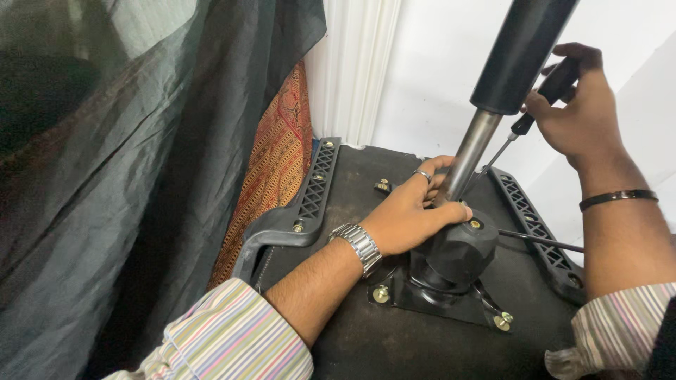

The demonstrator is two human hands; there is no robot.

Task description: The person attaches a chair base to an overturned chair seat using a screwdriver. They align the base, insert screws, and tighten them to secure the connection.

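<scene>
An upturned office chair seat (pixel 359 331) shows its black underside, with a black metal mounting plate (pixel 422 299) bolted on. A gas lift cylinder (pixel 517 56) rises from the black mechanism housing (pixel 461 250). My left hand (pixel 412 211), with a ring and a steel watch, wraps around the cylinder's silver rod (pixel 473 151) just above the housing. My right hand (pixel 581 105) grips the black handle of a screwdriver (pixel 546 95); its thin shaft slants down behind the rod toward the seat. A dark bangle sits on my right wrist.
Black plastic armrest brackets run along the seat's left (pixel 310 197) and right (pixel 539 225) sides. A thin lever rod (pixel 542 241) sticks out rightward from the housing. Dark sheer fabric (pixel 127 176) and an orange patterned cloth (pixel 274 162) hang at left. A white wall stands behind.
</scene>
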